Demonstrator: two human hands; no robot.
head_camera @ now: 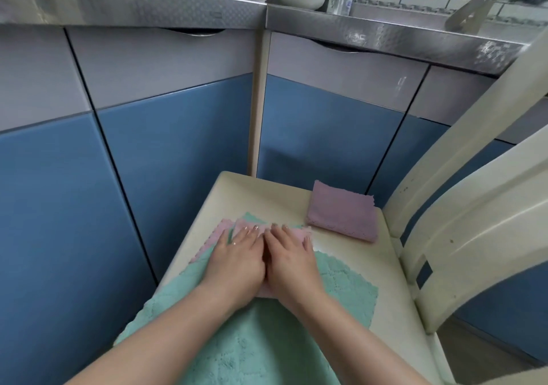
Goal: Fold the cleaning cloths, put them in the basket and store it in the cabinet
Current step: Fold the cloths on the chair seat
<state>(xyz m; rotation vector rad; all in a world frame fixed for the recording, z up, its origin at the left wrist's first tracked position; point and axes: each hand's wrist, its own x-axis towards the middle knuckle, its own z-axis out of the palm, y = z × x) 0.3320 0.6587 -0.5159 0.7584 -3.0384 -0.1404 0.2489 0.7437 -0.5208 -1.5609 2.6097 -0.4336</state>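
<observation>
Far left there are only the blue cabinet doors (184, 147), all closed, under the steel table (133, 2) that runs along the wall. No basket shows anywhere from here.

Next comes the chair seat (350, 254) where the folding is going on. A green cloth (237, 349) lies spread across the near part of it, and on top sits a pink cloth (221, 230), smaller, its long side running roughly left to right across the seat, with its scalloped edge poking out on the left.

The left hand (237, 263) lies flat on the pink cloth, fingers straight and pointing away from the person. There is no grip at all, just the palm pressing down. Right beside it, thumbs nearly touching, the right hand (290, 263) presses in the same way, flat and with fingers spread a little. Both forearms come in from the near edge and meet over the middle of the cloth, so neither hand is better placed than the other: the left is nearer the cloth's left end, the right nearer its right end.

To my eye they are smoothing a fold, and the next fold would mean each hand sliding outward to an end.

Further right, near the back of the seat, a purple cloth (342, 211) lies already folded square, well apart from the hands, with the chair back (462, 206) beyond it
</observation>
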